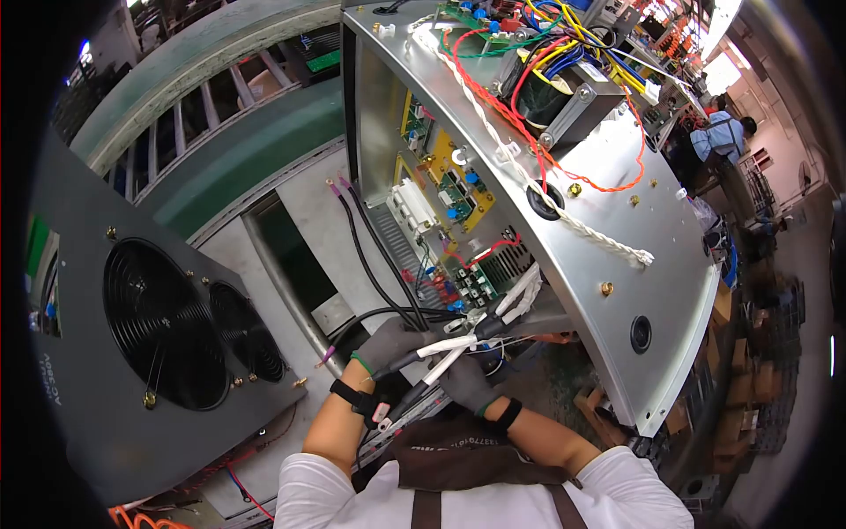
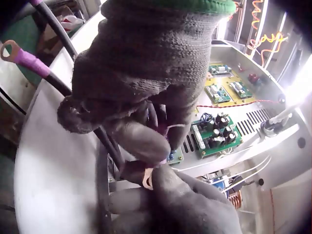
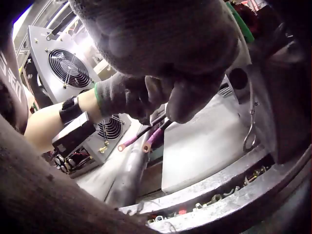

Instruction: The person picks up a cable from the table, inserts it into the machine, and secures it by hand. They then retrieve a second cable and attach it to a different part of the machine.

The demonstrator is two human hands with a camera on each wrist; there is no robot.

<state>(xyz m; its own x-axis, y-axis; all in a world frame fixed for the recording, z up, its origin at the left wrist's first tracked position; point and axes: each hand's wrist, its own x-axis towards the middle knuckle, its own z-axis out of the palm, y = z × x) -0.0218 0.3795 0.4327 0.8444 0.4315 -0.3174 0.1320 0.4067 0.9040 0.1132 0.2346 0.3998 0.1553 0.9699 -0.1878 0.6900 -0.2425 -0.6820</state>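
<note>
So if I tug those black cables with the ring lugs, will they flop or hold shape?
The black cables look thick and curve smoothly, so probably springy-stiff, not limp. The left hand pinches a ring lug; gloved fingers likely grip it without slipping.

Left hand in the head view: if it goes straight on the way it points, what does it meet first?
Probably the white-sleeved cables that lie just beyond the left hand, then the circuit boards inside the open cabinet; depth is unclear.

We see white letters on the black fan panel (image 1: 53, 388) and on the brown apron (image 1: 467, 445), but they are too blurry to read.
</note>
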